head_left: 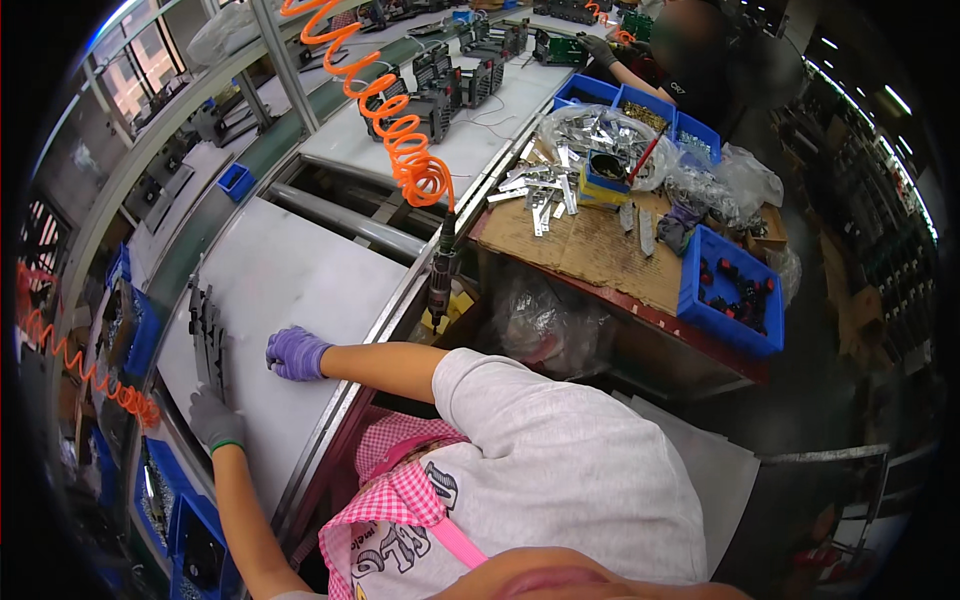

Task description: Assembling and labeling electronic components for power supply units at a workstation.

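A long dark grey metal part (207, 335) lies on the white table top (290, 270) to my left. My left hand (215, 420), in a grey glove, is curled around the near end of that part. My right hand (296, 353), in a purple glove, reaches across my body. It rests as a loose fist on the white surface just right of the part, and nothing shows in it. My white shirt and pink checked apron fill the lower middle of the view.
An orange coiled hose (400, 130) drops to a hanging power screwdriver (440, 280) beside the table's edge. To the right, a cardboard-topped bench (590, 250) holds several metal strips and blue bins (735, 290). Black units (440, 85) line the far belt, where another person (690, 60) works.
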Tool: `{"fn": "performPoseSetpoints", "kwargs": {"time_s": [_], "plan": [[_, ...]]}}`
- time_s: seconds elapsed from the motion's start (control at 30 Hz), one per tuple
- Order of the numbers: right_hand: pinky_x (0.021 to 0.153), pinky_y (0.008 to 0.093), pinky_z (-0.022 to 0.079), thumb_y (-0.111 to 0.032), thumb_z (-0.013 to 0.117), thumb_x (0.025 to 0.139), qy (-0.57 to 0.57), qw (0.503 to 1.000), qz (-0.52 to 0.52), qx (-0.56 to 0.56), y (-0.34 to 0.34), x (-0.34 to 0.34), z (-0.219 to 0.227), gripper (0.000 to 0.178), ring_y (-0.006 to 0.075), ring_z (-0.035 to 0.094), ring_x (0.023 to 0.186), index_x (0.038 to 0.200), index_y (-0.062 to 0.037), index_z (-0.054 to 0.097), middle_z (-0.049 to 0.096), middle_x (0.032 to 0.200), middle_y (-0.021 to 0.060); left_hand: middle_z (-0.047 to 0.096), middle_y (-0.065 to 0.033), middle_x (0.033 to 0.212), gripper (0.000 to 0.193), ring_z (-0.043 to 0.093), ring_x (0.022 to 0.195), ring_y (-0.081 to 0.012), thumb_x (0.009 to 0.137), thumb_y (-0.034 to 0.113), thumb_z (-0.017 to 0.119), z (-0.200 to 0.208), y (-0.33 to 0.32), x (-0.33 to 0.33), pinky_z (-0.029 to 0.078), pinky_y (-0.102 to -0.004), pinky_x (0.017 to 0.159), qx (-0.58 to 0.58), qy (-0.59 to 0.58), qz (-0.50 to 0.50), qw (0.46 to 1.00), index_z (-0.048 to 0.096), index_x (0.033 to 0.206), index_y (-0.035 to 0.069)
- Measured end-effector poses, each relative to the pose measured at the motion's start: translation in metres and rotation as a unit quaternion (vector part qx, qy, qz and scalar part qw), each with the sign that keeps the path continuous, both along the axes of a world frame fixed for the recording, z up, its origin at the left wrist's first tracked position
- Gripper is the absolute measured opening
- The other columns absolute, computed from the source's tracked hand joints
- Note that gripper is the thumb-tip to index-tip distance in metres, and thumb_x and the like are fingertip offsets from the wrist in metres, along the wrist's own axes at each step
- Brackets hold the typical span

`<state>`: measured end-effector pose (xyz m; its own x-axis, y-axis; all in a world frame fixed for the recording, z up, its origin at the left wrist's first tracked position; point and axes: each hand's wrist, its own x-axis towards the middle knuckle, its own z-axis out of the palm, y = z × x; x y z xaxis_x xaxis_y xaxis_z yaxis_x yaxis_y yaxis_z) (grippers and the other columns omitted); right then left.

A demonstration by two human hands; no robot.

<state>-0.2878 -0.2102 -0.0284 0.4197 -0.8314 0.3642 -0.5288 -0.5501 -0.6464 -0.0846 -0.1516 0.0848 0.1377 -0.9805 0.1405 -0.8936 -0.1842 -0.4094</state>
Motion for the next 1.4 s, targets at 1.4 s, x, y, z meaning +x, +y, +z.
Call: {"fn": "performPoseSetpoints", "kwargs": {"time_s": [1.4], "plan": [[0.090, 0.0324, 0.050, -0.024, 0.067, 0.095, -0.059, 0.964, 0.092, 0.243, 0.012, 0.070, 0.029, 0.050, 0.0202, 0.066, 0.098, 0.140, -0.0073, 0.053, 0.069, 0.105, 0.0098, 0.046, -0.0199, 0.145, 0.070, 0.052, 0.128, -0.0401, 0.078, 0.046, 0.074, -0.061, 0.053, 0.146, 0.043, -0.0448, 0.108, -0.059, 0.338, 0.084, 0.936, 0.057, 0.139, 0.017]]}}
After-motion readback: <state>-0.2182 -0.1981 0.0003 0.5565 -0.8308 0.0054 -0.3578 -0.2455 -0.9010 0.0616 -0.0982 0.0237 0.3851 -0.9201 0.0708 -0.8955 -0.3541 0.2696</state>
